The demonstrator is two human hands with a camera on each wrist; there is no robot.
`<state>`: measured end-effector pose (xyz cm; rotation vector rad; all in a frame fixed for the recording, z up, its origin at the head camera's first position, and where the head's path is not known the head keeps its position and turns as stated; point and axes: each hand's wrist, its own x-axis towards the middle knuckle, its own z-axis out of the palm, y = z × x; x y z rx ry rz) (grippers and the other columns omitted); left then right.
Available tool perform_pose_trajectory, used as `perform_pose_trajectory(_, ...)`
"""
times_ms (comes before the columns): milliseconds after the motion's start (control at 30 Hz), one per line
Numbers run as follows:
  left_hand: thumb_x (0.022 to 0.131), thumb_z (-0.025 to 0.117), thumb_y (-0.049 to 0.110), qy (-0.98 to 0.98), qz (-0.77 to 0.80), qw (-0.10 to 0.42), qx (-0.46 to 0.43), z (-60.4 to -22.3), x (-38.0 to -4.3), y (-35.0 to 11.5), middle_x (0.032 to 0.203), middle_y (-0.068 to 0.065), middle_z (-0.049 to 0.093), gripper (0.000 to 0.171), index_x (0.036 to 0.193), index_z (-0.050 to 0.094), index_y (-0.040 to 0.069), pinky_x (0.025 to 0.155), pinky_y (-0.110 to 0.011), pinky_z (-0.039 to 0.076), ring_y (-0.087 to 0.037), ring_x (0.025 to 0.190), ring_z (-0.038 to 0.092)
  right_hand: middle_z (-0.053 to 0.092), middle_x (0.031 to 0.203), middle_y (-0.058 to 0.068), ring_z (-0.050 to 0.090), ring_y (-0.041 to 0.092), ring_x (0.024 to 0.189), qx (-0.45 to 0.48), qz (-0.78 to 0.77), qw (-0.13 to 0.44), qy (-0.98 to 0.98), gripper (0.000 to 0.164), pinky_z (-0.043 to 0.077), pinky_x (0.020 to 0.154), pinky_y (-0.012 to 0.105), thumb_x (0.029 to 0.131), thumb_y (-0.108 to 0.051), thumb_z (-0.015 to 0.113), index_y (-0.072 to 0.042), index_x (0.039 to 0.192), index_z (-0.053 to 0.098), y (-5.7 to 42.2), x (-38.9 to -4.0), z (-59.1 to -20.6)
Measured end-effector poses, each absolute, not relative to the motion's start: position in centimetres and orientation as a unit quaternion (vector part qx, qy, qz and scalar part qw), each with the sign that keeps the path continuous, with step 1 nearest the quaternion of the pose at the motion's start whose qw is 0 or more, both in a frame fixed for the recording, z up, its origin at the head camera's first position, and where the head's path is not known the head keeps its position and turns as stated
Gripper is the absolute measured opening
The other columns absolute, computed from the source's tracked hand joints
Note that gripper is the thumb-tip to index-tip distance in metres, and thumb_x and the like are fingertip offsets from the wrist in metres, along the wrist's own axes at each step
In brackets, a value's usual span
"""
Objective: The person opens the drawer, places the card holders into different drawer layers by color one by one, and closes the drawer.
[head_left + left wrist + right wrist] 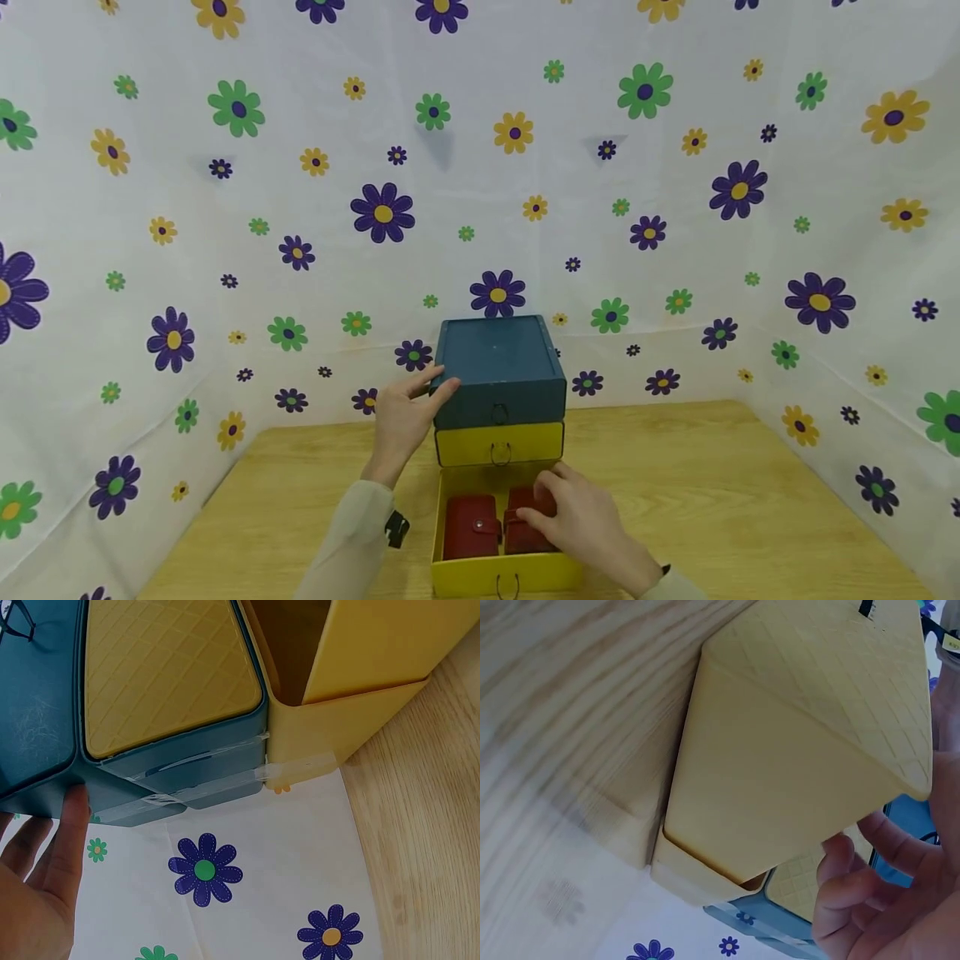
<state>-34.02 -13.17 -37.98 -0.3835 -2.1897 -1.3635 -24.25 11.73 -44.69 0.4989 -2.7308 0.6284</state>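
Observation:
A stack of drawers stands at the middle of the table: a blue top drawer (500, 404), a closed yellow drawer (480, 447) and a pulled-out yellow bottom drawer (480, 577). Inside the bottom one lie two red wallets side by side, the left wallet (463, 533) with a snap strap and the right wallet (528, 542) partly covered by my right hand (585, 517). That hand is over the drawer's right rim, fingers loosely bent, nothing showing between thumb and fingertips. My left hand (405, 421) rests with extended fingers against the blue top drawer's left side.
Wood-grain table (675, 483) extends on both sides of the stack. White flower-print sheeting (465, 167) encloses the back and sides. Clear tape (217, 769) runs along the stack's side. Small ring pulls (501, 452) hang on the drawer fronts.

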Motion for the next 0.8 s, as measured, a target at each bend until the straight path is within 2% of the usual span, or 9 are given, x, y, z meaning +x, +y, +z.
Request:
perform_pose_trajectory(300,0.083,0.072,0.054,-0.809,-0.506,0.262,-0.146,-37.9,-34.0,-13.3,0.131,-0.004,0.065,0.051,0.122,0.071,0.022,0.088,-0.044,0.058,-0.029,0.11,0.068,0.056,0.072,-0.013,0.042,0.0,0.058,0.214,0.229,0.152,-0.937,0.014,0.037,0.049,0.016,0.087,-0.034,0.073,-0.022,0.084,0.069,11.9,-23.5,-44.6)
perform_pose_trajectory(800,0.083,0.071,0.055,-0.813,-0.5,0.262,-0.143,-38.0,-34.0,-13.3,0.131,-0.004,0.065,0.051,0.122,0.071,0.023,0.089,-0.046,0.057,-0.03,0.11,0.068,0.064,0.073,-0.017,0.048,-0.006,0.062,0.296,0.257,0.091,-0.916,0.008,0.046,0.058,0.013,0.09,-0.027,0.071,-0.021,0.086,0.073,11.0,-21.5,-44.2)
